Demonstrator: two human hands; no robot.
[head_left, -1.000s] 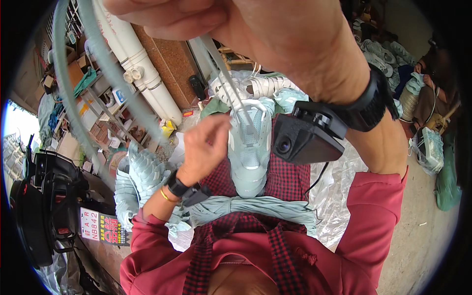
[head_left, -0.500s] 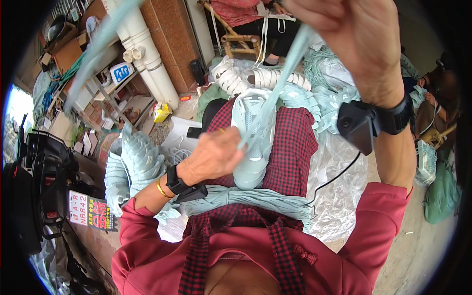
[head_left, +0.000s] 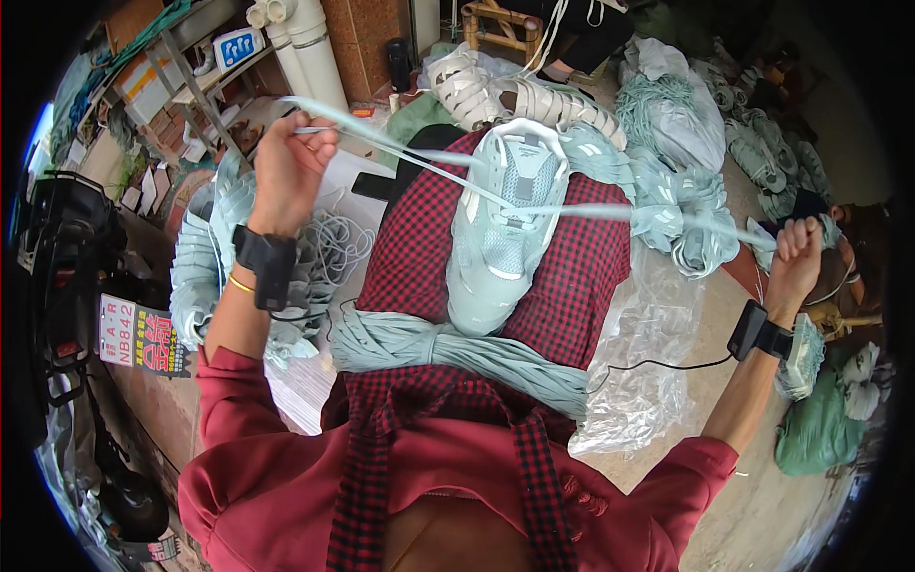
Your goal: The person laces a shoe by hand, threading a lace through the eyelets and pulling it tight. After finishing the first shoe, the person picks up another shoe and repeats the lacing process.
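Across my lap, on a red-and-black checked apron (head_left: 400, 234), rests a pale blue-green sneaker (head_left: 491, 272) with its toe toward me. A pale shoelace (head_left: 581, 210) runs out from its lacing area to both sides, stretched and partly blurred. My left hand (head_left: 289, 172), raised at the left, pinches one side of the lace between its fingertips. Far out to the right, my right hand (head_left: 799, 253) is closed round the other side. A tied bundle of pale laces (head_left: 457, 353) lies across my lap below the shoe's toe.
Stacked shoe uppers (head_left: 195, 257) stand at my left, near a dark phone (head_left: 372, 186). White uppers (head_left: 467, 86) and pale blue ones (head_left: 658, 210) lie ahead. Clear plastic sheeting (head_left: 634, 372) and a green bag (head_left: 820, 429) are at right. Another person's hand (head_left: 846, 253) shows far right.
My right hand has swung from high in front down to the right, pulling the lace outward. My left hand has moved from beside the shoe up and left with the other lace side.
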